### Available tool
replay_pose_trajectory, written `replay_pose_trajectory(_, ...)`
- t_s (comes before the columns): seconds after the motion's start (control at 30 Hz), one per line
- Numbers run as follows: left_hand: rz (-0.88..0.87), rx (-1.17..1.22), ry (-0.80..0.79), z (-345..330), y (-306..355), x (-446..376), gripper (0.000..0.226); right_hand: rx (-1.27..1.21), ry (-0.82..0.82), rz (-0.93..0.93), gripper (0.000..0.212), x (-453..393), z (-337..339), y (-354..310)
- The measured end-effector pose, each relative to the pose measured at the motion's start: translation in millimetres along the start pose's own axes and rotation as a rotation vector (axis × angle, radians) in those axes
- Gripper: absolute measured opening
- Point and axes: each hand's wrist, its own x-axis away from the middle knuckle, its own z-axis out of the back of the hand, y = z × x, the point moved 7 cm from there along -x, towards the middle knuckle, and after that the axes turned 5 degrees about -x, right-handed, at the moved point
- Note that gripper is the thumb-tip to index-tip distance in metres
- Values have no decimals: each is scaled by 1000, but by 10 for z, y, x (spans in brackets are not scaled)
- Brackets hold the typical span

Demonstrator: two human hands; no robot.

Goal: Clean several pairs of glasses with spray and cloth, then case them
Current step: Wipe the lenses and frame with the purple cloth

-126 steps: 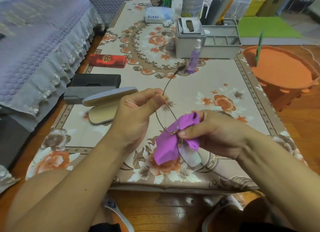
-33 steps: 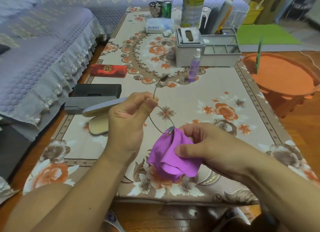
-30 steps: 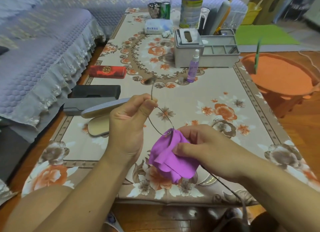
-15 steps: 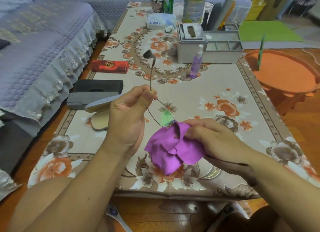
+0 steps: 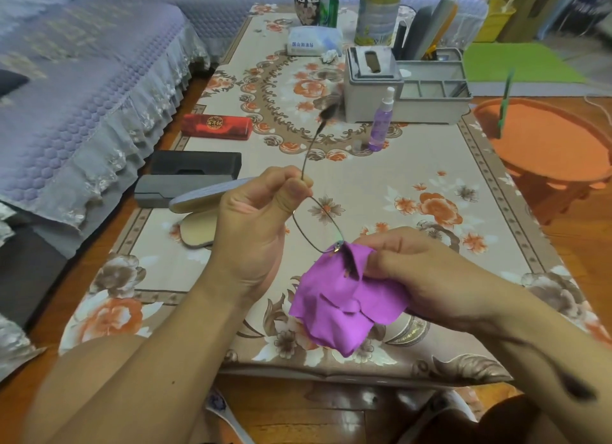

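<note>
Thin-rimmed glasses (image 5: 318, 225) hang in the air over the near end of the table. My left hand (image 5: 261, 225) pinches them at the hinge of one lens, and that temple arm sticks up and away. My right hand (image 5: 420, 271) grips a purple cloth (image 5: 344, 304) bunched round the other lens, which is hidden inside it. A purple spray bottle (image 5: 381, 122) stands upright mid-table. An open light-coloured glasses case (image 5: 202, 211) lies just left of my left hand.
Two dark cases (image 5: 195, 163) and a red case (image 5: 217, 126) lie along the table's left edge. A grey organiser with a tissue box (image 5: 371, 86), cans and a cup stand at the far end. An orange basin (image 5: 546, 142) sits right of the table, a sofa on the left.
My left hand has turned the glasses, so the raised temple arm has swung from leaning left to leaning right. My right hand keeps the cloth bunched round the other lens.
</note>
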Motion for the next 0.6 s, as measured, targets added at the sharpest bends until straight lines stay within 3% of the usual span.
replay_pose_trajectory(0.1,-5,3,-5,-6,-10,10,33,32,-62,16,22,10,-61,9)
replay_pose_trajectory(0.27,3,3,-2,13,-9,-2,33,20,-26,35,14,-1,-71,-5)
replay_pose_trajectory(0.5,16,16,40,52,-6,-54,17,159,242,226,31,41,-36,-88)
replay_pose_trajectory(0.6,20,10,41,78,-17,-53,23,127,370,284,45,38,11,-149)
